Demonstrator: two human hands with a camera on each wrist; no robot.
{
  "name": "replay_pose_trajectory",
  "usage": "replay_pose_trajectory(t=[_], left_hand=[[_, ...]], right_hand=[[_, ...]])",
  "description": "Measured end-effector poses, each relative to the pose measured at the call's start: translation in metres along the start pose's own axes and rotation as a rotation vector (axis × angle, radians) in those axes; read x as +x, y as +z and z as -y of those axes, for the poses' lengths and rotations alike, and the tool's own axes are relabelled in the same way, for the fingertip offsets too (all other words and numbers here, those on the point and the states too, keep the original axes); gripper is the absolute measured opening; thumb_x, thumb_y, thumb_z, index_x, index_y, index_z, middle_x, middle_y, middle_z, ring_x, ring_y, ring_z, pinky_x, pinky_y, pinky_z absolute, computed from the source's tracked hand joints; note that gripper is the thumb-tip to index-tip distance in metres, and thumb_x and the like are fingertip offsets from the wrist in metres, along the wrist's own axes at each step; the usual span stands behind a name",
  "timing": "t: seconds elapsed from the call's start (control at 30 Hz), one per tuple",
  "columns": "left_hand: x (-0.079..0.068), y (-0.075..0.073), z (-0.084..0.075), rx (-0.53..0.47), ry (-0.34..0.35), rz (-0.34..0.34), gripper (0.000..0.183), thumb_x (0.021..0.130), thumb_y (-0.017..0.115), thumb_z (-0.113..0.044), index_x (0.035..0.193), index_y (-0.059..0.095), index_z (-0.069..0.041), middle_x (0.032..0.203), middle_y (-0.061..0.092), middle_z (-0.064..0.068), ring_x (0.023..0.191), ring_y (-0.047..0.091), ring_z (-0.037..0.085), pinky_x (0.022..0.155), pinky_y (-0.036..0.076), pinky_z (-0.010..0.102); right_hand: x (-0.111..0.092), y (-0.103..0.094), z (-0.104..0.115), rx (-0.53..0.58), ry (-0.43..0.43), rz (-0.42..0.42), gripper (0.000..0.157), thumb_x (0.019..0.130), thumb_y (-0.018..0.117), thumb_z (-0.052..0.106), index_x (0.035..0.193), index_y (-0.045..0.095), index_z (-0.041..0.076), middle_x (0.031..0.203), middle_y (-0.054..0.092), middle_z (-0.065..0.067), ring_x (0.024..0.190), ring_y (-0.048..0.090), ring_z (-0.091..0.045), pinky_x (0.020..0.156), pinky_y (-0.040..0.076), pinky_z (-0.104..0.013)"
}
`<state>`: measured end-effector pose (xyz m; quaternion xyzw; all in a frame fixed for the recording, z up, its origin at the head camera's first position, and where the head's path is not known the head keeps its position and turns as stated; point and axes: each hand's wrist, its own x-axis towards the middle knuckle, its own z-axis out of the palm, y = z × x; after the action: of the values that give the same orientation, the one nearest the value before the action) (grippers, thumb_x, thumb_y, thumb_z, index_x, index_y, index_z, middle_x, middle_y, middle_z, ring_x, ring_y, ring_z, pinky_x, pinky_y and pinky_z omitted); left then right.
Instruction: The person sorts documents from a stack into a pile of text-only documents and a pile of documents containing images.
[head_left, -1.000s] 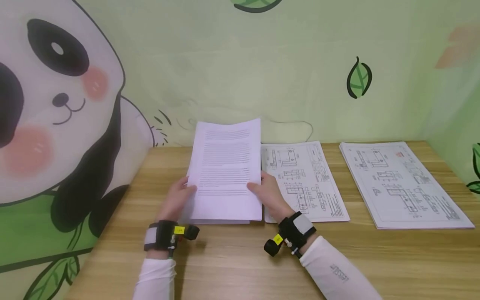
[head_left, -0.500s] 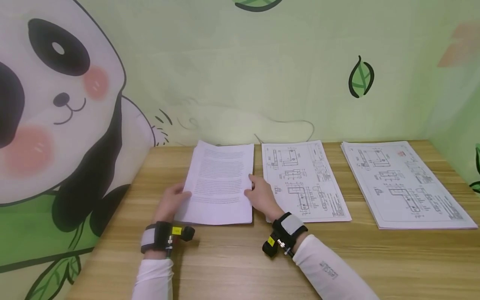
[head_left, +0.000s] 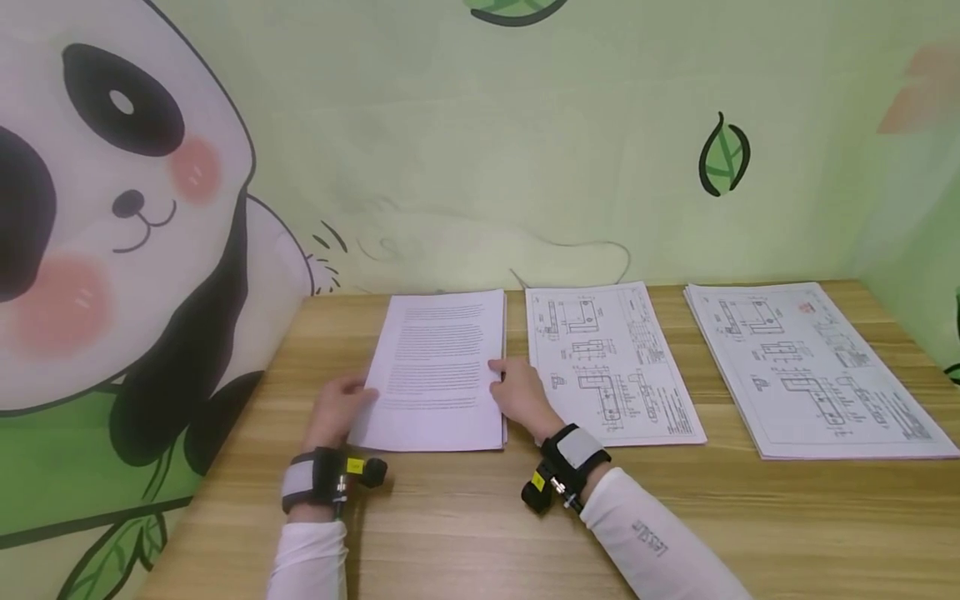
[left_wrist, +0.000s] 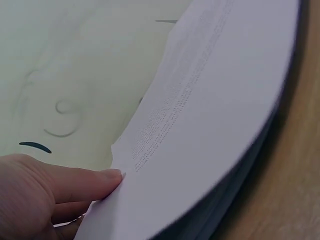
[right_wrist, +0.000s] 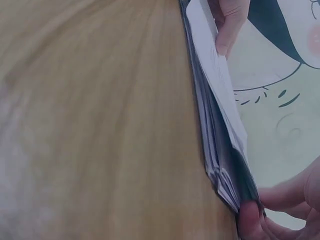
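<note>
From my head feed I take the middle drawing stack (head_left: 611,367) as my mark: the text stack (head_left: 427,375) lies flat just left of it, a narrow strip of table (head_left: 450,533) between, while the far-side drawing stack (head_left: 817,375) sits apart to its right. The left hand (head_left: 339,407) is at the text stack's edge away from my mark; the right hand (head_left: 521,398) is at the edge facing it, wrist crossing over the mark's left border, and I can't tell whether it touches those drawings. If it does, a sideways sweep could, I judge, drag them askew. My left wrist feed shows a pinch: the thumb (left_wrist: 95,184) on the top page (left_wrist: 200,125), fingers beneath its edge. That page bows, so squeezing harder from both sides could crease it. On my right wrist feed the right hand has digits either side of its edge, pinching pages too; the lower sheets (right_wrist: 207,135) stand apart there with a dark gap above them. Uneven pressure between the hands could let those loose leaves slide and leave the edges ragged.
</note>
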<state>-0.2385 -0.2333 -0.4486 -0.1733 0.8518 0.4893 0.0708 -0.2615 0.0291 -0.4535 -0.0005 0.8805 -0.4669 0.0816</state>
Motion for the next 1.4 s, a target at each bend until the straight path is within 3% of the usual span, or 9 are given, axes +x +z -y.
replay_pose_trajectory(t=[0.2, 0.3, 0.37, 0.43, 0.57, 0.67, 0.83, 1.17, 1.4], left_hand=[[0.002, 0.005, 0.0, 0.051, 0.01, -0.054, 0.046, 0.09, 0.057, -0.023, 0.133, 0.051, -0.006, 0.128, 0.054, 0.02, 0.112, 0.05, 0.035, 0.094, 0.043, 0.05], [-0.001, 0.006, -0.001, 0.05, 0.006, -0.082, 0.045, 0.091, 0.056, -0.023, 0.132, 0.052, -0.008, 0.13, 0.053, 0.02, 0.117, 0.048, 0.036, 0.097, 0.041, 0.053], [-0.004, 0.005, -0.002, 0.051, 0.004, -0.094, 0.044, 0.091, 0.055, -0.025, 0.132, 0.052, -0.009, 0.132, 0.053, 0.019, 0.119, 0.047, 0.036, 0.098, 0.04, 0.053], [-0.006, 0.003, -0.003, 0.056, 0.013, -0.101, 0.043, 0.092, 0.053, -0.026, 0.132, 0.052, -0.008, 0.133, 0.052, 0.019, 0.121, 0.046, 0.036, 0.099, 0.04, 0.054], [-0.009, 0.0, -0.008, 0.042, 0.006, -0.105, 0.047, 0.095, 0.048, -0.033, 0.134, 0.049, -0.007, 0.138, 0.048, 0.02, 0.124, 0.044, 0.037, 0.102, 0.039, 0.055], [-0.013, -0.002, -0.014, 0.007, -0.004, -0.115, 0.054, 0.094, 0.046, -0.041, 0.137, 0.045, -0.008, 0.14, 0.046, 0.019, 0.126, 0.043, 0.037, 0.103, 0.037, 0.056], [-0.019, -0.002, -0.026, -0.049, -0.002, -0.129, 0.062, 0.09, 0.047, -0.054, 0.137, 0.046, -0.014, 0.14, 0.047, 0.013, 0.125, 0.044, 0.032, 0.104, 0.036, 0.055], [-0.018, 0.007, -0.04, -0.07, 0.087, -0.062, 0.054, 0.09, 0.051, -0.047, 0.135, 0.049, -0.017, 0.129, 0.057, 0.009, 0.112, 0.053, 0.029, 0.097, 0.043, 0.046], [-0.016, 0.017, -0.047, -0.045, 0.121, -0.016, 0.048, 0.092, 0.051, -0.044, 0.133, 0.052, -0.019, 0.121, 0.06, 0.007, 0.102, 0.054, 0.027, 0.083, 0.042, 0.034]], right_hand=[[-0.002, -0.004, 0.0, -0.068, -0.06, -0.031, 0.039, 0.086, 0.05, 0.0, 0.125, 0.059, 0.002, 0.133, 0.056, -0.017, 0.091, 0.059, -0.023, 0.051, 0.037, -0.023], [-0.005, -0.009, 0.002, -0.066, -0.081, -0.01, 0.039, 0.089, 0.052, 0.007, 0.127, 0.057, 0.004, 0.098, 0.07, -0.017, 0.06, 0.054, -0.016, 0.044, 0.034, -0.021], [-0.007, -0.015, 0.003, -0.044, -0.09, -0.001, 0.039, 0.09, 0.052, 0.011, 0.129, 0.057, 0.007, 0.067, 0.062, -0.009, 0.043, 0.042, -0.012, 0.038, 0.03, -0.02], [-0.009, -0.023, 0.003, -0.025, -0.106, 0.001, 0.039, 0.091, 0.051, 0.014, 0.129, 0.056, 0.008, 0.054, 0.045, -0.004, 0.038, 0.036, -0.011, 0.035, 0.028, -0.02], [-0.012, -0.045, -0.001, -0.009, -0.166, -0.036, 0.038, 0.091, 0.052, 0.017, 0.127, 0.059, 0.008, 0.088, 0.068, -0.01, 0.067, 0.057, -0.017, 0.049, 0.041, -0.023], [-0.014, -0.065, -0.008, 0.007, -0.192, -0.052, 0.037, 0.092, 0.051, 0.019, 0.127, 0.058, 0.008, 0.124, 0.062, -0.015, 0.102, 0.058, -0.025, 0.07, 0.05, -0.033], [-0.019, -0.099, -0.022, 0.013, -0.206, -0.079, 0.038, 0.094, 0.05, 0.022, 0.13, 0.055, 0.008, 0.127, 0.059, -0.016, 0.113, 0.055, -0.03, 0.088, 0.049, -0.044], [-0.035, -0.173, -0.059, -0.043, -0.171, -0.172, 0.045, 0.097, 0.044, 0.03, 0.136, 0.048, 0.007, 0.135, 0.051, -0.022, 0.121, 0.047, -0.038, 0.097, 0.039, -0.055], [-0.057, -0.225, -0.083, -0.128, -0.201, -0.313, 0.047, 0.097, 0.043, 0.029, 0.133, 0.049, -0.002, 0.13, 0.052, -0.031, 0.12, 0.044, -0.047, 0.091, 0.037, -0.06]])
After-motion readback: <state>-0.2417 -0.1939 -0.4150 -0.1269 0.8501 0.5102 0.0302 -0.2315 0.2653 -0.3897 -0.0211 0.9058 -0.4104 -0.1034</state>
